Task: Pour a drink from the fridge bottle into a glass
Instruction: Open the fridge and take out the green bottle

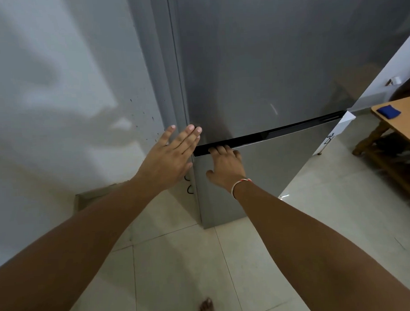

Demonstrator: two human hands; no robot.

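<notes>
Head view: fridge (pixel 277 71) is tall, two-door, brushed grey metal, smooth and faintly reflective. Both doors are closed. A black recessed handle strip (pixel 280 130) runs between the upper and lower doors, sloping up to the right in frame. Neither bottle nor glass is in sight.

Left hand (pixel 174 156): fingers straight and slightly spread, laid flat at the fridge's left front corner just above the strip. It grips nothing.

Right hand (pixel 226 166): fingers hooked over the top edge of the lower door (pixel 281 166) into the black strip, fingertips hidden in the recess, thumb splayed against the door face. A thin cord bracelet (pixel 241 183) with a red and white bit sits on that wrist. The two hands are close together, not touching.

Room: white plastered wall (pixel 57 90) to the left, with dark specks near the fridge side. The floor (pixel 180 272) is pale glossy tile with thin grout lines, and a bare foot (pixel 206 309) shows at the bottom edge. At right is a light wooden table (pixel 405 120) with turned legs, and a dark blue cloth-like pad (pixel 389 111) lies on its corner.
</notes>
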